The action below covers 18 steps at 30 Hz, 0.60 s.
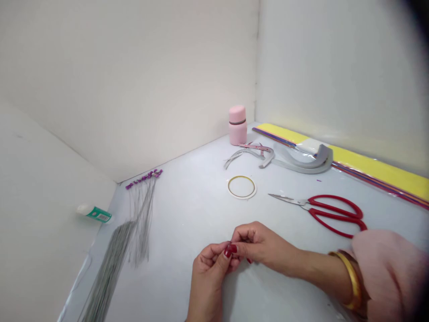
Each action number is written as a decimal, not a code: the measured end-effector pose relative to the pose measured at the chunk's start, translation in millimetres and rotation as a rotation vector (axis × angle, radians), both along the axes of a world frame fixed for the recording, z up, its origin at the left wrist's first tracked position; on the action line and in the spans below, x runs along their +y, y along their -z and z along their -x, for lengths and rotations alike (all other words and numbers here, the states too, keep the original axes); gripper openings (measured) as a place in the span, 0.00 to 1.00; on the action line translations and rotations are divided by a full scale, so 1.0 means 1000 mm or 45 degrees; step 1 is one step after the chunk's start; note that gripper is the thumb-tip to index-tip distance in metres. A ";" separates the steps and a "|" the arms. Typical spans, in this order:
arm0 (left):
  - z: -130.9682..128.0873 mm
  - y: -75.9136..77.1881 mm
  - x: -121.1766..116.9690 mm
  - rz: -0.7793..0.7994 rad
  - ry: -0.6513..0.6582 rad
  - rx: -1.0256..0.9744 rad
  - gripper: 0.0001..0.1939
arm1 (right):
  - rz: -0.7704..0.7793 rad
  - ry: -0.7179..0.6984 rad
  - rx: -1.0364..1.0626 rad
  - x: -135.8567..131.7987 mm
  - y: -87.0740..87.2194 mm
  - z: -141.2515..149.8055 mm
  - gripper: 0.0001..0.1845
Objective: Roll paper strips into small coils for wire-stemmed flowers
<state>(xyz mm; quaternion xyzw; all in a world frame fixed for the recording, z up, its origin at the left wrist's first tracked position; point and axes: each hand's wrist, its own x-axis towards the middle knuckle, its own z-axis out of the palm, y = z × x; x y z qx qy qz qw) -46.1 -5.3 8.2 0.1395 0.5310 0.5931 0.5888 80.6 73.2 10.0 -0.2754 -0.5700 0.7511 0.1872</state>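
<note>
My left hand (pixel 209 273) and my right hand (pixel 259 246) meet low over the pale table (pixel 187 210), fingertips pinched together. Whatever sits between the fingers is too small to make out. Both hands are closed. A gold bangle (pixel 351 279) and a pink sleeve (pixel 390 273) are on my right arm. Red-handled scissors (pixel 330 210) lie just beyond my right hand. A thin roll of tape (pixel 241 186) lies a little farther back, in front of both hands.
A bundle of thin wires (pixel 110 264) lies at the left, with purple-tipped wires (pixel 144 179) beside it. A glue tube (pixel 94 213) rests at the left wall. At the back stand a pink bottle (pixel 237 125), grey paper strips (pixel 301 158) and yellow sheets (pixel 378 172).
</note>
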 end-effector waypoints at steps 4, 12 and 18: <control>0.000 0.000 0.000 0.007 0.012 -0.015 0.09 | -0.005 -0.052 0.009 0.002 -0.001 -0.002 0.17; -0.001 0.003 0.000 0.005 -0.010 0.014 0.10 | 0.057 -0.089 0.006 0.003 0.002 -0.003 0.16; -0.001 0.001 0.002 0.031 -0.052 -0.027 0.12 | 0.078 -0.068 0.006 0.005 0.004 -0.004 0.17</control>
